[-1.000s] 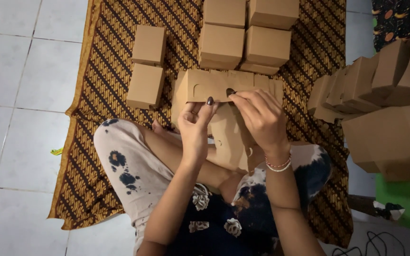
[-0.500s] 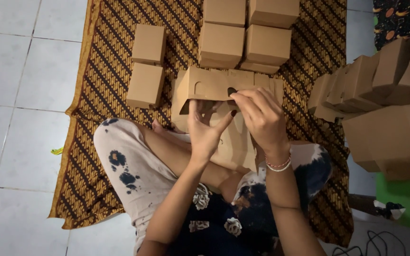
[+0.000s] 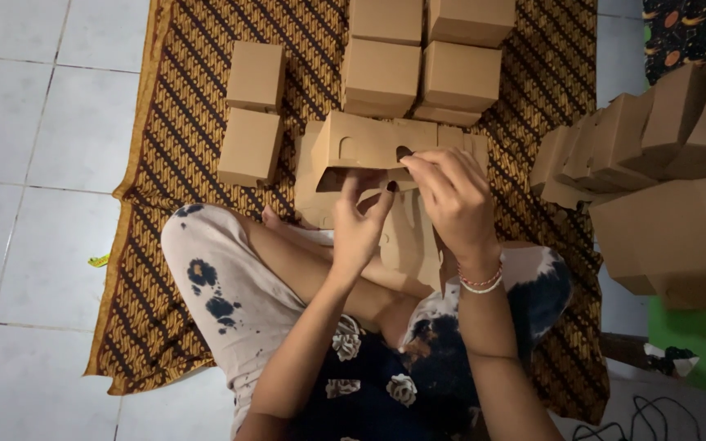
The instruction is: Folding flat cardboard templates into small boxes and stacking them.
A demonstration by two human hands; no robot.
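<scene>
While the left hand [image 3: 359, 224] reaches up under the half-folded cardboard box [image 3: 369, 147] with its fingers spread and its fingertips touching the lower edge of the panel, the right hand [image 3: 449, 196] pinches the top right part of the same box between thumb and fingers, close to a small dark slot in the card. That box is held above the person's lap, tilted towards the camera, with an open flap showing on its left side. Behind and below it, partly hidden by both hands, flat brown cardboard blanks [image 3: 410, 241] lean against the person's crossed legs. A beaded bracelet [image 3: 481, 282] circles the right wrist. The person sits cross-legged in pale trousers with dark blotches [image 3: 222, 286] on a brown patterned cloth [image 3: 173, 122] spread over a white tiled floor [image 3: 34, 163]. Further out on the cloth stand finished brown boxes: two [image 3: 253, 114] one above the other to the left, just beside each other, and a block of four [image 3: 426, 49] packed close together beyond the held box. To the right, a leaning row of more folded boxes [image 3: 639, 131] rests above larger brown cartons [image 3: 680, 237], and a green surface [image 3: 696, 343] shows below them. A small yellow scrap [image 3: 98, 260] lies on the tiles just beside the cloth's left edge.
</scene>
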